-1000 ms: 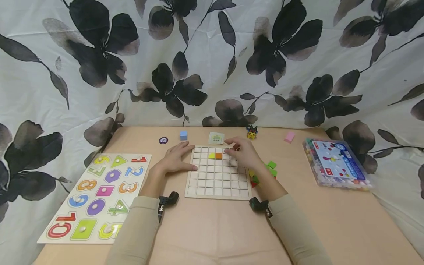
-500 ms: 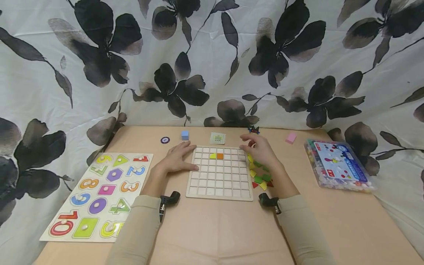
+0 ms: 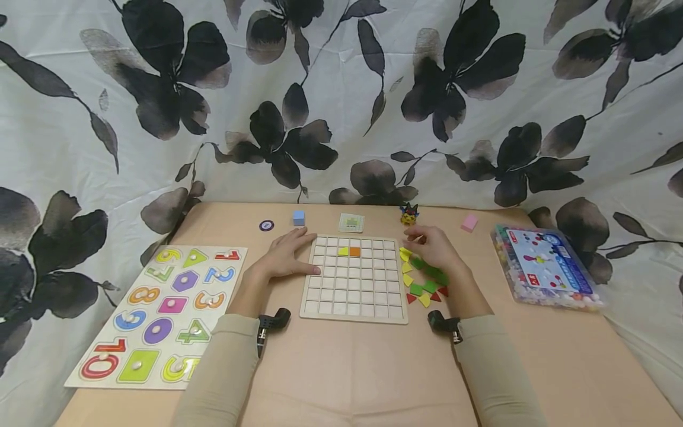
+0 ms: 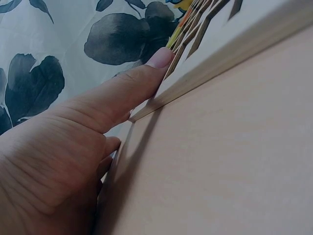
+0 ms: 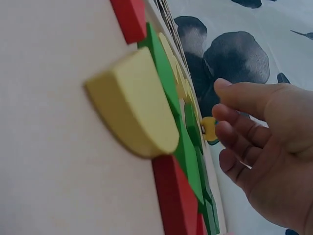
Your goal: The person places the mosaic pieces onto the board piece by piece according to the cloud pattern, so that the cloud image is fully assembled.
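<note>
R hand (image 3: 433, 249) nearer, thumb & fingertips slightly apart, empty, w/ loose flat red/yellow/green geometric blocks (image 3: 430, 286) approx 5 o'clock of fingertips (head view).

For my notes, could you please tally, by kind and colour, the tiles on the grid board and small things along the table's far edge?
Yellow tile: 1
Orange tile: 1
Blue block: 1
Pink block: 1
Disc: 1
Card: 1
Figure: 1
Total: 7

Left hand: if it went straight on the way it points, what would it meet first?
The board, whose left edge the left hand touches. If it cleared the board's far left corner, the card looks next in line, though depth is hard to judge.
</note>
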A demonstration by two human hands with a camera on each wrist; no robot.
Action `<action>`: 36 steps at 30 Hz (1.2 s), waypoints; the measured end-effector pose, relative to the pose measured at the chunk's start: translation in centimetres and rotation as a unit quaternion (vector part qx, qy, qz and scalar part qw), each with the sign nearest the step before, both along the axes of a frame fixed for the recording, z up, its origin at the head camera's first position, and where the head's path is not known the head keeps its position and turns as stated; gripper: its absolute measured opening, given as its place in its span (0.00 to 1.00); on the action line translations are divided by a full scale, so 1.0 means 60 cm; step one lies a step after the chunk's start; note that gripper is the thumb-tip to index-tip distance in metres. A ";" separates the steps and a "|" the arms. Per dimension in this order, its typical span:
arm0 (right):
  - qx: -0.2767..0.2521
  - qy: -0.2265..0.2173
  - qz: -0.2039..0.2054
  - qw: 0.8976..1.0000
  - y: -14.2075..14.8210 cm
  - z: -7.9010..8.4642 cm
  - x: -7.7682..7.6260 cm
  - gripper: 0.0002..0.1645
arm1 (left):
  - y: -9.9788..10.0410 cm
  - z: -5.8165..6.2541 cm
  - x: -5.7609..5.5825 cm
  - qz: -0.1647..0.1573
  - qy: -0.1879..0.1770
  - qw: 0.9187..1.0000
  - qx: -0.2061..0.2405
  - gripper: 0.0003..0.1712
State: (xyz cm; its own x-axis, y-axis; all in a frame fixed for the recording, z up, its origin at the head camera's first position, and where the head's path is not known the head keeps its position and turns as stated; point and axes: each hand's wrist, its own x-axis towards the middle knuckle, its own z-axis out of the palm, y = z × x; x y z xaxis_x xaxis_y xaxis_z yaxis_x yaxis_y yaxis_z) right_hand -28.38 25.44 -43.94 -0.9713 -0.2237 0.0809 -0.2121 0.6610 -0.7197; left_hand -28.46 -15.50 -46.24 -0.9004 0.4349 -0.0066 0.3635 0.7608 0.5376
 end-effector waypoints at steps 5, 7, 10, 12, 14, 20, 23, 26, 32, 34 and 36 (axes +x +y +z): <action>0.003 -0.009 0.008 1.000 0.010 -0.008 -0.003 0.21 | 0.000 0.001 0.000 -0.001 -0.002 1.000 0.000 0.60; 0.005 -0.012 0.010 1.000 0.012 -0.010 -0.004 0.20 | 0.000 0.000 0.000 0.000 -0.002 1.000 0.000 0.60; 0.008 -0.026 0.004 1.000 0.012 -0.013 -0.004 0.19 | 0.001 0.002 0.000 0.000 -0.004 1.000 0.000 0.60; 0.011 -0.037 -0.002 0.999 0.012 -0.015 -0.004 0.18 | 0.001 0.001 0.000 0.001 -0.006 1.000 -0.001 0.60; 0.011 -0.045 -0.009 0.999 0.012 -0.017 -0.004 0.16 | 0.001 0.002 0.000 0.001 -0.007 1.000 -0.001 0.60; 0.015 -0.042 -0.012 0.999 0.011 -0.023 -0.003 0.14 | 0.002 0.000 0.001 0.002 -0.007 1.000 0.001 0.59; 0.018 -0.045 -0.014 0.999 0.011 -0.025 -0.003 0.14 | 0.002 0.000 0.002 0.004 -0.010 1.000 0.002 0.59; 0.016 -0.045 -0.016 0.999 0.011 -0.026 -0.003 0.12 | 0.002 0.000 0.004 0.006 -0.012 1.000 0.004 0.60; 0.003 -0.029 -0.014 0.999 0.011 -0.024 -0.001 0.08 | 0.002 0.002 0.006 0.007 -0.013 1.000 0.010 0.59; -0.004 -0.024 -0.012 1.000 0.010 -0.023 0.000 0.07 | 0.002 0.003 0.006 0.006 -0.012 1.000 0.011 0.59; -0.010 -0.018 -0.013 1.000 0.009 -0.020 0.001 0.06 | 0.002 0.004 0.006 0.005 -0.009 1.000 0.012 0.59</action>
